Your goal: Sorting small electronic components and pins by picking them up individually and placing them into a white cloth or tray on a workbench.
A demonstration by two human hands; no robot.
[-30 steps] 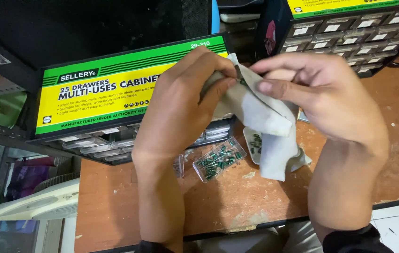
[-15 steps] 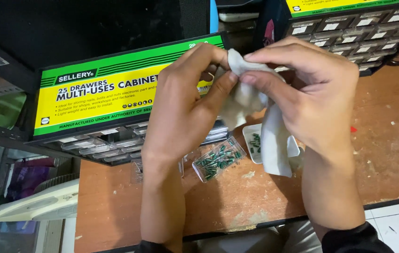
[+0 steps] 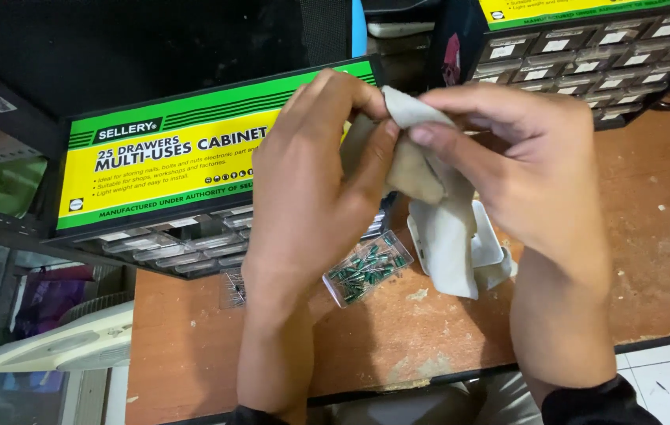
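My left hand [image 3: 315, 181] and my right hand [image 3: 520, 169] both pinch a pale grey cloth [image 3: 437, 228] held above a brown wooden bench [image 3: 650, 260]. The cloth is bunched between my fingers at the top and hangs down below them. Beneath the cloth lies a small clear plastic drawer [image 3: 486, 244], partly hidden by it. Just left of that, a second clear drawer [image 3: 366, 267] filled with small green electronic parts rests on the bench under my left wrist.
A small-parts drawer cabinet with a green and yellow label [image 3: 185, 165] stands at the back left. Another cabinet with many little labelled drawers [image 3: 587, 51] is at the back right. A white fan-like object [image 3: 59, 346] sits lower left beside the bench edge.
Both hands have gathered the cloth tighter and shifted it slightly up and left. My left thumb now presses into the bunched cloth.
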